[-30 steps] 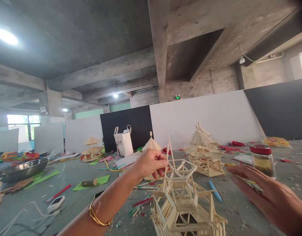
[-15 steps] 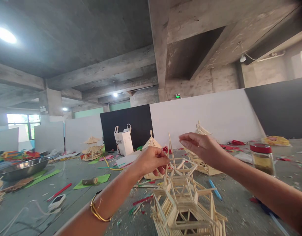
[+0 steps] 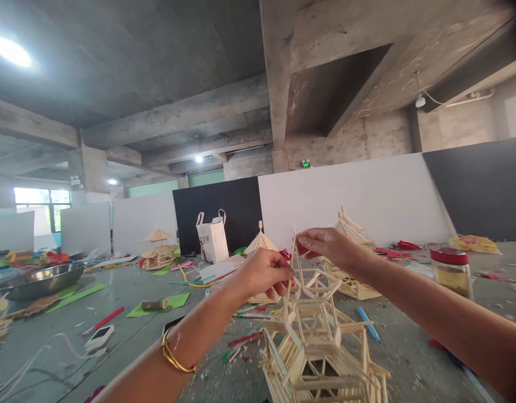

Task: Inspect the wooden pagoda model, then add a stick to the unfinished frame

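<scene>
Stick-built pavilion model (image 3: 317, 341), rising at the near edge of a grey counter (image 3: 127, 336), gets attention at its unfinished peak. The left hand (image 3: 264, 272) has its fingers pressed together on an upright stick (image 3: 288, 280) beside the model's top, while the right hand (image 3: 325, 246) pinches the tip of a slanting stick (image 3: 299, 257) just above it. Judging by the layered base and middle tier already standing, the lower work looks done; the roof is only a few bare sticks, so most of the crown appears left to build. Behind the model sit two finished-looking stick pavilions (image 3: 350, 257); to its right a red-lidded jar (image 3: 450, 271); far to its left a metal bowl (image 3: 40, 278) and coloured scraps.
</scene>
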The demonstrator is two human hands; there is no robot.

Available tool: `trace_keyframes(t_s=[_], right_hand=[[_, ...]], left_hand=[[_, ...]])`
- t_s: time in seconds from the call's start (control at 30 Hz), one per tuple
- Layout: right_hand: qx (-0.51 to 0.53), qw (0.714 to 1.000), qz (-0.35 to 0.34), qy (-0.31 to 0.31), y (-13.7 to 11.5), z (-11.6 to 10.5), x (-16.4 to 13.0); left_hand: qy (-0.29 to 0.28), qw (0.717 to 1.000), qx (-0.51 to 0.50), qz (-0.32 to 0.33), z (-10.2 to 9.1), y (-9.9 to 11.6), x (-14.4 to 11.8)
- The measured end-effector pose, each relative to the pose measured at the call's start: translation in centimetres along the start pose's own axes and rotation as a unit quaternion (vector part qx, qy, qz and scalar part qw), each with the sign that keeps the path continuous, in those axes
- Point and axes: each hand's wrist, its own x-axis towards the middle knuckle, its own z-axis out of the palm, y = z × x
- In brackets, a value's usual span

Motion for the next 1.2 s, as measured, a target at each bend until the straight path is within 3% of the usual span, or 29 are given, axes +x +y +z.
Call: trace_keyframes(t_s=[0.33,1.2], right_hand=[[0.066,0.997,0.029,-0.02,0.5,0.1,0.3],[0.088,0.995,0.02,-0.048,1.1,0.4,0.3]], left_hand=[[0.002,1.0,0.007,0.006,0.0,0.0,0.0],[0.016,1.0,-0.011,0.008,0.4,-0.3,-0.2]])
